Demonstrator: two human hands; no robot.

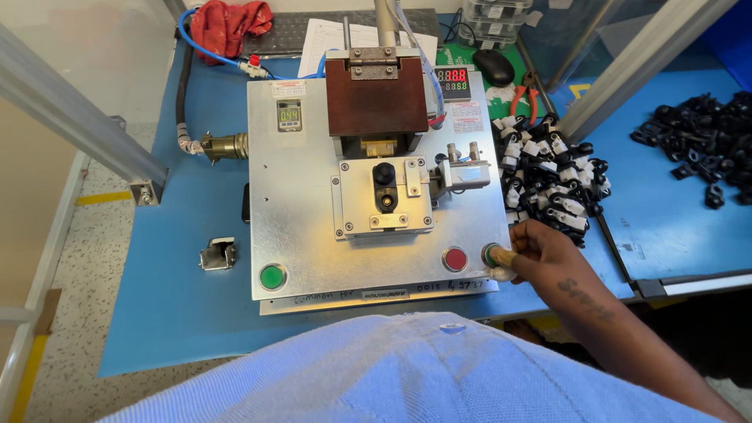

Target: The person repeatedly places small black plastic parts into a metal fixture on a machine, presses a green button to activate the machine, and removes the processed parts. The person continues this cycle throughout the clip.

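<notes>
The right hand (539,249) rests at the front right corner of the grey metal machine (313,235), its thumb pressed on the green button (491,254) there. The other fingers are curled loosely under the hand, and something small and pale shows beneath them; what it is cannot be told. The left hand is out of sight.

Just left of that button sits a red button (454,258), and a second green button (272,276) sits at the machine's front left corner. In the middle of the machine's top plate a small black part (384,184) lies in a bright metal fixture, below a brown block (377,95) with a hinge on top. A small display (289,115) with green digits is near the back left corner of the machine.

The machine stands on a desk with a blue mat (180,298). Just beside the machine's right edge lies a heap of black and white plastic clips (548,180), close to the hand. Further right, well apart, is a pile of black clips (701,137). A small metal bracket (218,254) lies on the mat left of the machine, and a red cloth (231,23) sits at the back edge.
</notes>
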